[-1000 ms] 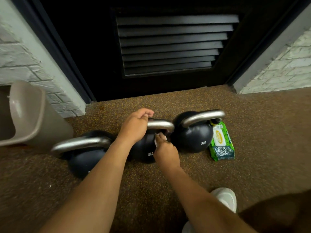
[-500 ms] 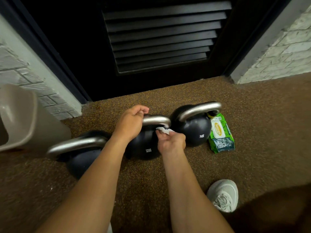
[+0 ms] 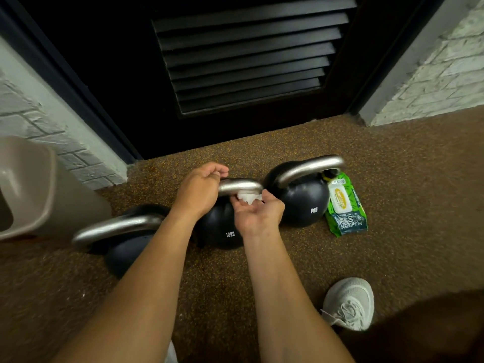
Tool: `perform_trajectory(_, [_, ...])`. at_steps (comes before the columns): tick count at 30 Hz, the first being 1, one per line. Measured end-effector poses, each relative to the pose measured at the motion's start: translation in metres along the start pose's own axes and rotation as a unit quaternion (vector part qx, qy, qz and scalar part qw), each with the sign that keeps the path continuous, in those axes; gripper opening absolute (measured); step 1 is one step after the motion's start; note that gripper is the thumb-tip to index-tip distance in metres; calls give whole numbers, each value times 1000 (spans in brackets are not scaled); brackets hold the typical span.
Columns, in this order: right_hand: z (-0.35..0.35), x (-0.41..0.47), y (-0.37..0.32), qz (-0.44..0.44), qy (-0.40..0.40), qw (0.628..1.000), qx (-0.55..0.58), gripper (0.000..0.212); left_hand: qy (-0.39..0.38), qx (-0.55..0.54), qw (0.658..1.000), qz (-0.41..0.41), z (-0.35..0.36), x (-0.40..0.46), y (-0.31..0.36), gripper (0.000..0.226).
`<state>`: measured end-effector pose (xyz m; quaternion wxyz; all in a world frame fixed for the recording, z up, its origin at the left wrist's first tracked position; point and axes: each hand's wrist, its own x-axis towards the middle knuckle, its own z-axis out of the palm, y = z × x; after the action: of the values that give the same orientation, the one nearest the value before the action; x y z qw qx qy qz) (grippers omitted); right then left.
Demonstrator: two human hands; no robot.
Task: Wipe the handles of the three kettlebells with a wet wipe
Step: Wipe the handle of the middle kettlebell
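right hand (image 3: 258,214) turned palm-up, pressing wipe (image 3: 247,197) under handle (image 3: 239,185).

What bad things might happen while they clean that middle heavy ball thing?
The right hand works the wet wipe under the handle of the middle kettlebell, next to the 14 kg kettlebell: fingers might get pinched if either tips. The left hand grips a handle being wetted, so it may slip.

This looks like a gym corner or a home workout spot. Three black kettlebells (image 3: 301,197) with steel handles stand in a row on speckled rubber gym flooring (image 3: 392,179), before a black louvred door (image 3: 246,61) set between white-painted brick walls (image 3: 440,74).
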<state>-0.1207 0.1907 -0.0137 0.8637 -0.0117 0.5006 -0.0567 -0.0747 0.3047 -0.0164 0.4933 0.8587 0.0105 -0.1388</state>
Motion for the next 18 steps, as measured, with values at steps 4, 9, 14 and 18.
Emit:
perform_trajectory(4, [-12, 10, -10, 30, -44, 999, 4, 63, -2, 0, 1000, -3, 1, 0, 2, 32])
perform_trajectory(9, [4, 24, -25, 33, 0, 996, 86, 73, -5, -3, 1000, -6, 0, 1, 5, 32])
perform_trajectory(14, [10, 26, -17, -11, 37, 996, 86, 62, -2, 3, 1000, -9, 2, 0, 4, 32])
perform_trajectory(18, [5, 23, -25, -29, 70, 997, 28, 51, 2, 7, 1000, -6, 2, -2, 2, 31])
